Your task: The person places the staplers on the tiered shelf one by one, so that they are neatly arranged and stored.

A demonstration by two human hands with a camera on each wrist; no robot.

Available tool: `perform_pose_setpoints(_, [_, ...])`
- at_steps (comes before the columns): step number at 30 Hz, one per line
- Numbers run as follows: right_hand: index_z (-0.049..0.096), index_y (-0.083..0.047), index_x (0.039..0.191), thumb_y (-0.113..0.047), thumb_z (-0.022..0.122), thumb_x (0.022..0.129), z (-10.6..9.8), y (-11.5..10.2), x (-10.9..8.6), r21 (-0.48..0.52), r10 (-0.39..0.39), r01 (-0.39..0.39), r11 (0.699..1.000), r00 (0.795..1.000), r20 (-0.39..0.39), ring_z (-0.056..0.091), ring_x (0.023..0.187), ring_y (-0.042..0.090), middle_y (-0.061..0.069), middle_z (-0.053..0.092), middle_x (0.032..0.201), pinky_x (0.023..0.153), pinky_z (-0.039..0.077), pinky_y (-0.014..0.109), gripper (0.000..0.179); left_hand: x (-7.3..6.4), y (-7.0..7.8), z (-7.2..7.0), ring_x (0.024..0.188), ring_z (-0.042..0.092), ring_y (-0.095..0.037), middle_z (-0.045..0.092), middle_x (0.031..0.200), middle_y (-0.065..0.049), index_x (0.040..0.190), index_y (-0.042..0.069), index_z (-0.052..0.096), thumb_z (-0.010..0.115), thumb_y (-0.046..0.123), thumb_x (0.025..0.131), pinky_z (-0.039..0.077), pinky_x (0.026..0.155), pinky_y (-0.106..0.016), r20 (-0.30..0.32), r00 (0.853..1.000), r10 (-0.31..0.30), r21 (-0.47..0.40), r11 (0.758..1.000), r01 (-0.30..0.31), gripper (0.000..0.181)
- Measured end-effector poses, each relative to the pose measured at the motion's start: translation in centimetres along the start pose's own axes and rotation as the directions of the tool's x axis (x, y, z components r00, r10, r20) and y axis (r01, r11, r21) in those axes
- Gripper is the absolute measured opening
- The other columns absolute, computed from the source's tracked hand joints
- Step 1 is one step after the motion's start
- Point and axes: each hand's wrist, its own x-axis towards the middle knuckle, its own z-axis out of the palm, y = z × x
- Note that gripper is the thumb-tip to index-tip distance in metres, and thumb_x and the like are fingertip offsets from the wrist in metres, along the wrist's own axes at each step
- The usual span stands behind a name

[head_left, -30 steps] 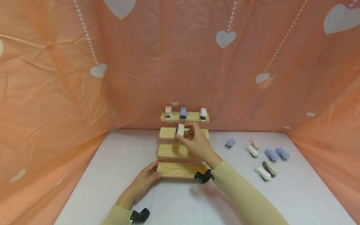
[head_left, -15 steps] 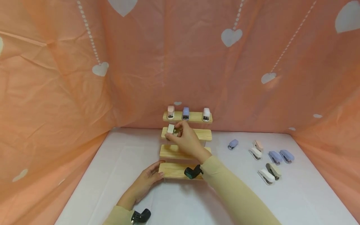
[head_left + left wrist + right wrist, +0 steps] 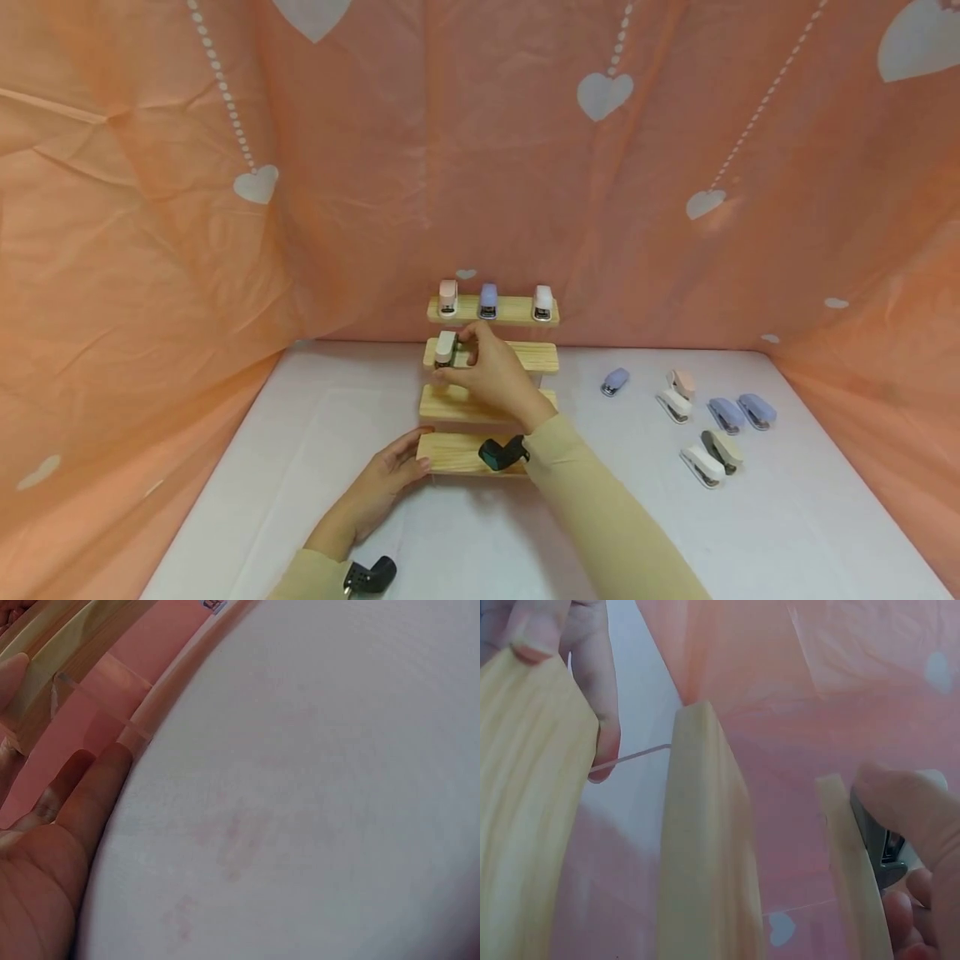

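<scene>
A small cream stapler with a dark grey-green base stands at the left end of the second board from the top of a tiered wooden shelf. My right hand pinches it between thumb and fingers. In the right wrist view, the stapler's dark base sits against the board, partly hidden by the thumb. My left hand holds the left end of the lowest board, its thumb on top. The left wrist view shows the left hand's fingers near a clear side support.
On the top board stand a pink stapler, a lavender stapler and a white stapler. Several more staplers, including a lone lavender one and a white one, lie on the white table to the right. A pink curtain hangs behind.
My right hand has moved left with the cream stapler, from mid-board to the left end of the second board, and lowered it there. The left hand has stayed at the lowest board.
</scene>
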Motion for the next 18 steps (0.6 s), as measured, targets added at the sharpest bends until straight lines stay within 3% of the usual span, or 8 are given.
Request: perform_pose_setpoints(18, [0.049,-0.015,0.115,-0.043,0.079,0.078,0.32,-0.14,0.31,-0.018,0.03,-0.03,0.999,0.999,-0.026,0.05,0.074,0.018,0.006,0.055,0.087,0.059,0.043,0.031,0.055,0.04,0.06,-0.02,0.136,0.034,-0.031,0.029,0.153,-0.018,0.149,0.009,0.034,0.066,0.022,0.092,0.041,0.104,-0.033,0.0,1.0,-0.011,0.002,1.0,0.011,0.067])
